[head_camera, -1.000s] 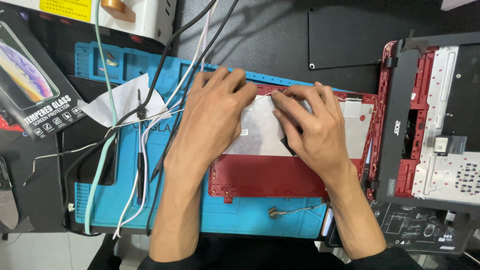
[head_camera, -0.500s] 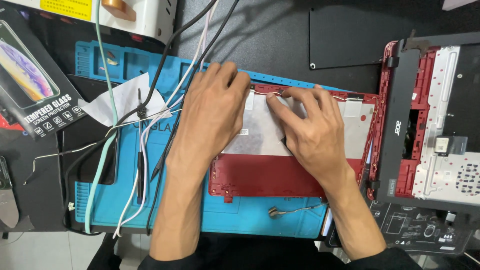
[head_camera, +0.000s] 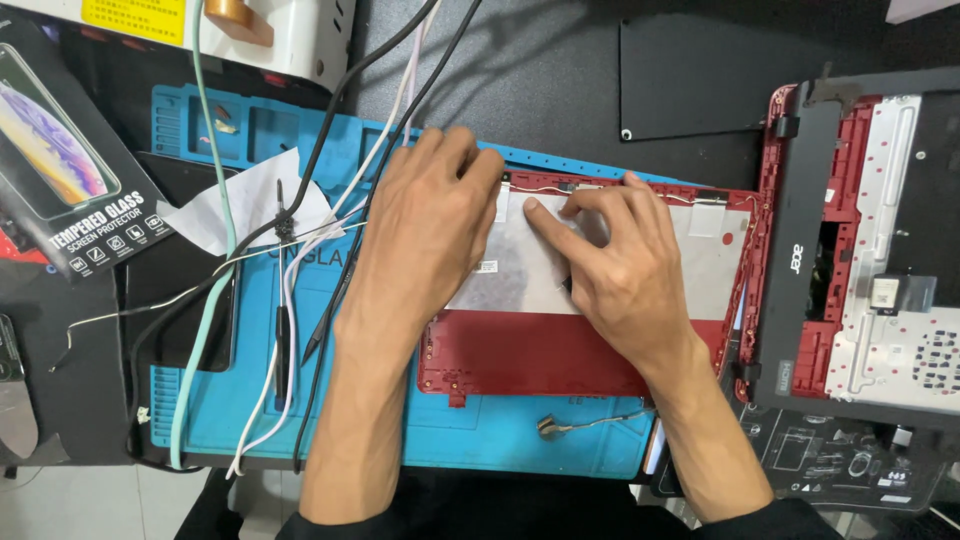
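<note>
Both hands lay flat, fingers spread and gripping nothing: the left hand (head_camera: 425, 230) and right hand (head_camera: 620, 270) pressed the silver foil sheet (head_camera: 520, 265) beneath their fingertips, inside the red laptop lid (head_camera: 530, 350).

Head cam – top-down, close over hands (head_camera: 520, 250) & blue mat (head_camera: 200, 400).

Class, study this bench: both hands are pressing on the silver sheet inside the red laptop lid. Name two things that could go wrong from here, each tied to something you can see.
1. The left hand and right hand press near the thin wire along the red lid top edge; it might get pinched or torn.
2. The loose cables crossing the blue mat lie against the left forearm and could snag.
</note>
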